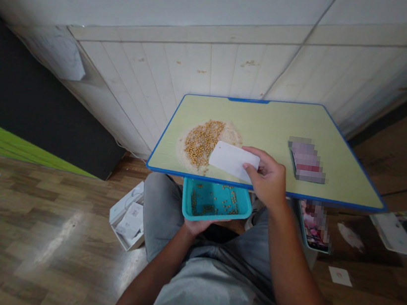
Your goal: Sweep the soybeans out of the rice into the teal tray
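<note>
My right hand (268, 178) is closed on a white flat card (230, 159), held over the near edge of a pale green table with a blue rim (268, 118). The card's left end touches a pile of yellow beans mixed with pale grains (202, 142) on the tabletop. My left hand (197, 224) grips a turquoise tray (215, 202) from below, just under the table's front edge. Several yellow beans lie in the tray. Most of my left fingers are hidden under the tray.
A blurred flat object (306, 161) lies on the table's right part. A white panelled wall stands behind the table. An open white box (129, 218) sits on the wooden floor at my left. Magazines and paper (403, 231) lie on the floor at the right.
</note>
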{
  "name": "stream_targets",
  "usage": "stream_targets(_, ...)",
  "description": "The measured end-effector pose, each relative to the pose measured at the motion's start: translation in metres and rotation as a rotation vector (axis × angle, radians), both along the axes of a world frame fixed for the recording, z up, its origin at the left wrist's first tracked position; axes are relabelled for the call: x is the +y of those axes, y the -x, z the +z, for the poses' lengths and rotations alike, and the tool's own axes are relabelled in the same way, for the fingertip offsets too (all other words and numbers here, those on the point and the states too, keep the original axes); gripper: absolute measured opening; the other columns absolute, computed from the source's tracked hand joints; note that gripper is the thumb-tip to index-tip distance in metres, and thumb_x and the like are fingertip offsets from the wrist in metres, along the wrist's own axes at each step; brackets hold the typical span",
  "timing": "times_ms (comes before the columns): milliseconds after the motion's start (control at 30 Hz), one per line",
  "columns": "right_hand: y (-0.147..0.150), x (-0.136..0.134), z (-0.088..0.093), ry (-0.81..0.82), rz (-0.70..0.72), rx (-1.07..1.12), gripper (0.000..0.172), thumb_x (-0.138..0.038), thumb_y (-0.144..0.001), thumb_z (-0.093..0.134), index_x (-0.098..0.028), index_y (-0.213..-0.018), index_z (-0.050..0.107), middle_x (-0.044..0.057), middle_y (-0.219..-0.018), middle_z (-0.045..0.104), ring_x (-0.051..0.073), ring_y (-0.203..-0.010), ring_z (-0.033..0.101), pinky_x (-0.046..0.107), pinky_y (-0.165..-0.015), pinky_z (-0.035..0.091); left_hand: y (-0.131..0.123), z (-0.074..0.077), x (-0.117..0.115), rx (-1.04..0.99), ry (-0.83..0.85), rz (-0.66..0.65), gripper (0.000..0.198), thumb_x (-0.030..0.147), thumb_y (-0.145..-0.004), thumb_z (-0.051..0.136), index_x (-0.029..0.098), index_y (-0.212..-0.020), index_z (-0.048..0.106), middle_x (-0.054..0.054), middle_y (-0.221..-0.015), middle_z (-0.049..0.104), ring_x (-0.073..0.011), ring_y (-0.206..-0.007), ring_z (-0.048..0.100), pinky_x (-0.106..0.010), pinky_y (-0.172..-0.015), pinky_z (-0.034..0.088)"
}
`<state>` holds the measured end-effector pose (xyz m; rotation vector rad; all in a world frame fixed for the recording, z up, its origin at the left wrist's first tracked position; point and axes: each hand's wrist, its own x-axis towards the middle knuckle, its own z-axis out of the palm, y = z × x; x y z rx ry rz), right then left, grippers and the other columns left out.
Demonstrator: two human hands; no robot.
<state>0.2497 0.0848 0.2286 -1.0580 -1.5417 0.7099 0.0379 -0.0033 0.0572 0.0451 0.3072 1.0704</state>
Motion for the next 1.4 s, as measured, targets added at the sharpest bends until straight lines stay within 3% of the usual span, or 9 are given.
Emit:
stream_targets(200, 0.003, 0.002, -0.001, 0.009, 0.02, 0.003, 0.041, -0.027, -0.086, 0.071, -0.022, -0.126, 0.082, 0.007, -0.12, 0.084, 0.023, -0.084, 0.078, 0.032, -0.069, 0.062, -0.005, 0.01, 0.0, -0.037, 0.01, -0.01, 0.092, 0.084, -0.099, 0.018, 0.038, -0.178, 0.012, -0.003, -0.188, 0.016, -0.0455, -0.173, 0.004, -0.086, -0.128, -0.003)
stream_targets(367, 0.001, 0.005, -0.003, -0.007, -0.049, -0.045, 0.042, -0.024, -0.086, 0.07, -0.023, -0.126, 0.083, 0.006, -0.114, 0.085, 0.022, -0.079, 0.076, 0.032, -0.065, 0.059, -0.005, 0.017, 0.0, -0.061, -0.009, -0.029, 0.091, 0.083, -0.1, 0.012, 0.037, -0.178, 0.004, -0.004, -0.187, 0.018, -0.0454, -0.172, 0.009, -0.086, -0.128, 0.005)
stream_targets(600, 0.001, 0.005, 0.003, -0.051, -0.132, -0.077, 0.039, -0.023, -0.086, 0.069, -0.023, -0.123, 0.083, 0.003, -0.094, 0.083, 0.019, -0.064, 0.068, 0.032, -0.061, 0.057, -0.004, 0.016, 0.002, -0.055, -0.076, -0.075, 0.095, 0.084, -0.099, 0.02, 0.033, -0.178, 0.009, -0.012, -0.186, 0.023, -0.0502, -0.17, 0.013, -0.088, -0.126, 0.005)
stream_targets(833, 0.004, 0.003, 0.001, -0.026, -0.093, 0.019, 0.04, -0.027, -0.087, 0.072, -0.022, -0.125, 0.082, 0.008, -0.111, 0.084, 0.024, -0.082, 0.075, 0.033, -0.066, 0.06, -0.004, 0.02, 0.002, -0.043, -0.037, -0.066, 0.092, 0.083, -0.101, 0.012, 0.035, -0.178, 0.009, -0.009, -0.186, 0.024, -0.0485, -0.171, 0.014, -0.088, -0.126, 0.005)
stream_targets(1233, 0.002, 0.005, 0.001, -0.016, -0.085, -0.048, 0.041, -0.023, -0.086, 0.07, -0.021, -0.125, 0.083, 0.005, -0.098, 0.084, 0.019, -0.067, 0.069, 0.03, -0.061, 0.056, -0.005, 0.023, 0.002, -0.047, -0.018, -0.041, 0.092, 0.082, -0.101, 0.012, 0.032, -0.179, 0.011, -0.012, -0.183, 0.032, -0.0487, -0.17, 0.019, -0.089, -0.126, 0.003)
stream_targets(1400, 0.002, 0.007, -0.001, -0.044, -0.107, -0.011, 0.04, -0.023, -0.086, 0.07, -0.019, -0.124, 0.082, 0.009, -0.112, 0.084, 0.024, -0.088, 0.076, 0.032, -0.069, 0.059, -0.004, 0.018, 0.003, -0.08, -0.059, -0.072, 0.093, 0.083, -0.1, 0.013, 0.032, -0.178, 0.02, -0.012, -0.184, 0.031, -0.0499, -0.169, 0.019, -0.089, -0.125, 0.008)
